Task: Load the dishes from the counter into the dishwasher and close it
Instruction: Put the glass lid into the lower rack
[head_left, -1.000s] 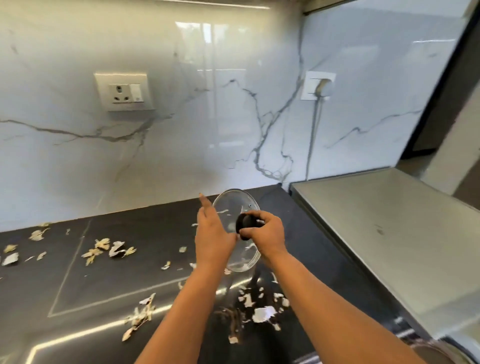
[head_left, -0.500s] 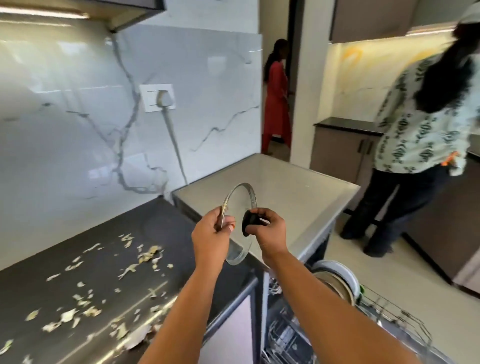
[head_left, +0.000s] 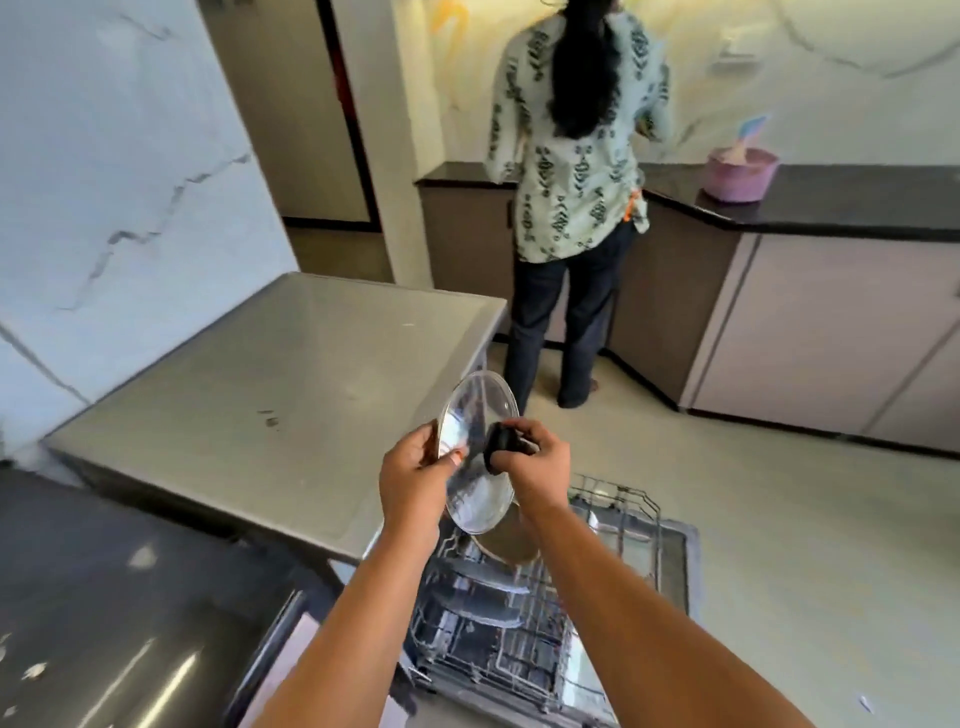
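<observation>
You have one glass lid (head_left: 475, 457) in view and both hands on it: your right hand (head_left: 535, 460) grips its black knob (head_left: 500, 451), and your left hand (head_left: 413, 480) pinches the metal rim with thumb and fingers. The lid is round and clear with a silver band, held nearly on edge above the open dishwasher's one pulled-out wire rack (head_left: 613, 551). In that rack stand several plates (head_left: 483, 582) and one round pan (head_left: 506, 543), right under the lid. A grey counter (head_left: 270, 395) lies to your left. One person (head_left: 571, 171) stands beyond at the far counter, beside one pink tub (head_left: 737, 174).
</observation>
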